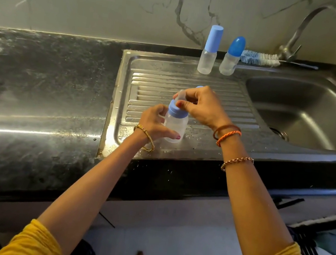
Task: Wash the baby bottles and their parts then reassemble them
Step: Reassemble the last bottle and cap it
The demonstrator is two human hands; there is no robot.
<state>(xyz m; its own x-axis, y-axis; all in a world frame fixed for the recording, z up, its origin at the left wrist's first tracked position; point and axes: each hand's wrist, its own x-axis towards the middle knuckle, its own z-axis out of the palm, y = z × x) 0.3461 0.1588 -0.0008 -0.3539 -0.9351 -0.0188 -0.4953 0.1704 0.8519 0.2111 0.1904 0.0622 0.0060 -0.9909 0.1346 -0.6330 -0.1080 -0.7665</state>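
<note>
In the head view, the left hand (155, 123) is wrapped around a small clear baby bottle (174, 126), thumb across its front near the base. The bottle stands upright at the front of the wet ribbed draining board (189, 91); whether its base touches the steel I cannot tell. It looks empty. A light blue collar (177, 110) sits on its neck, and the right hand (203, 107) pinches the clear teat (180, 94) above this collar with thumb and fingers. Behind the right hand, a small blue piece (199, 87) shows only a little – I cannot say what it is.

At the back of the draining board two more bottles stand just beside each other. The bottle with the tall light blue cap (208, 53) is upright and looks empty. The bottle with the round dark blue cap (231, 57) leans a little to the right in this wide picture and also looks empty. A bottle brush (258, 58) lies behind them along the back edge, its bristles near the dark blue cap, its handle toward the tap (301, 31).

The sink bowl (307, 112) on the right holds nothing that I can see. The ribbed area between the hands and the back bottles is free, and the dark counter (38, 87) on the left is open – wet and shiny up to its rounded front edge.

No writing on the bottles can be read.
</note>
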